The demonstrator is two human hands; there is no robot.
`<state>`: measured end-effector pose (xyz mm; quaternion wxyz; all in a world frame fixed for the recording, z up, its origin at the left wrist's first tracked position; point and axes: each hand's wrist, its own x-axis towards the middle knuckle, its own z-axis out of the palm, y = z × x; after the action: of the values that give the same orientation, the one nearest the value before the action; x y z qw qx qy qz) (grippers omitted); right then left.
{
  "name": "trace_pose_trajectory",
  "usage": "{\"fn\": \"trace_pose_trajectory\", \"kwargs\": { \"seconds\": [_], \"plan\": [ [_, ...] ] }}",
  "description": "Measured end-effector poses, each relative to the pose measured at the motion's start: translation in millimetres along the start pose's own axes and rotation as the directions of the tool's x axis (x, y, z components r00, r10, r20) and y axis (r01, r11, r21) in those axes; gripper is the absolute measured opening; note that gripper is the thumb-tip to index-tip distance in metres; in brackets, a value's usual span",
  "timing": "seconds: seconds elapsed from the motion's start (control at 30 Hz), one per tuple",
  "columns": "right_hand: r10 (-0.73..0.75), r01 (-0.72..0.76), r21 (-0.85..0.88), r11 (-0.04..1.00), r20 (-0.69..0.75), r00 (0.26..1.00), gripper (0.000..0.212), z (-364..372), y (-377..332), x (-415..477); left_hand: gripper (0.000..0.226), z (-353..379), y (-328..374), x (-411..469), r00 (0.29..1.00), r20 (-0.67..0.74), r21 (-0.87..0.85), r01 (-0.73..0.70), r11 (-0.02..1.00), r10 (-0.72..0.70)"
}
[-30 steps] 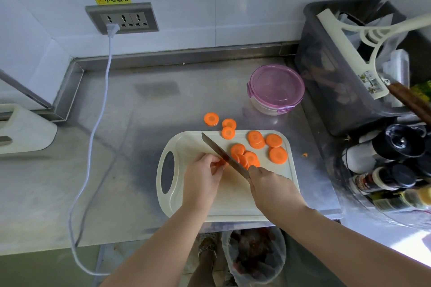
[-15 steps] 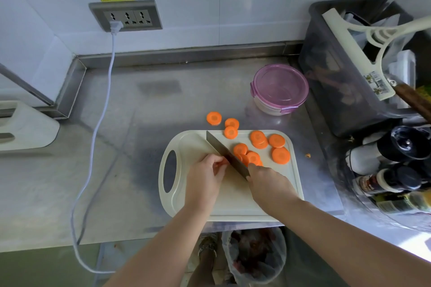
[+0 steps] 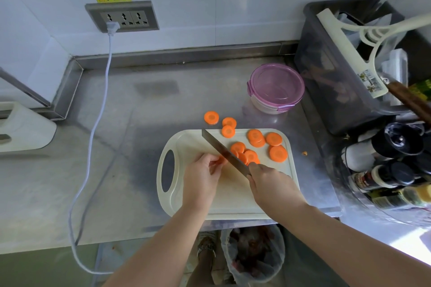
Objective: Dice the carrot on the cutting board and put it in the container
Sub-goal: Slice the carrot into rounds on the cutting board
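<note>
Two carrot slices (image 3: 211, 117) lie on the table (image 3: 140, 123) between cutting board (image 3: 186, 144) and lidded container (image 3: 276, 86); left hand (image 3: 200, 179) fingers pinch the carrot stub (image 3: 221, 160), right hand (image 3: 272, 184) fingers curl around the knife (image 3: 219, 147).

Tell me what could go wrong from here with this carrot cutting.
1. The left hand pinches a short carrot stub right beside the blade of the knife that the right hand grips; the fingertips could get nicked.
2. Two slices lie off the cutting board on the counter; more may roll away.
3. The container has its lid on, so moving the carrot into it could stall.
</note>
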<state>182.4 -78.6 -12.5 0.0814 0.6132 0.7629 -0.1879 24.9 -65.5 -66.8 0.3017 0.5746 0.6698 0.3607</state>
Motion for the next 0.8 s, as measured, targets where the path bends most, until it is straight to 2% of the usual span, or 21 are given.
{"fn": "trace_pose_trajectory", "kwargs": {
  "seconds": [0.27, 0.63, 0.8],
  "plan": [
    [-0.002, 0.002, -0.032, 0.999, 0.014, 1.0, 0.013, 2.2, -1.7, 1.0, 0.003, 0.4, -1.4, 0.7, 1.0, 0.004, -0.018, 0.003, 1.0, -0.003],
    [0.017, -0.008, -0.078, 0.997, 0.115, 0.993, 0.027, 1.5, -10.6, 11.7, 0.007, 2.4, -6.6, -1.1, 1.0, -0.003, 0.018, -0.02, 1.0, 0.021],
    [0.045, -0.043, -0.017, 0.999, 0.144, 0.989, 0.018, 4.9, -6.0, 18.5, 0.008, 2.8, -6.5, -1.6, 1.0, -0.003, 0.012, -0.009, 1.0, 0.009]
  ]
}}
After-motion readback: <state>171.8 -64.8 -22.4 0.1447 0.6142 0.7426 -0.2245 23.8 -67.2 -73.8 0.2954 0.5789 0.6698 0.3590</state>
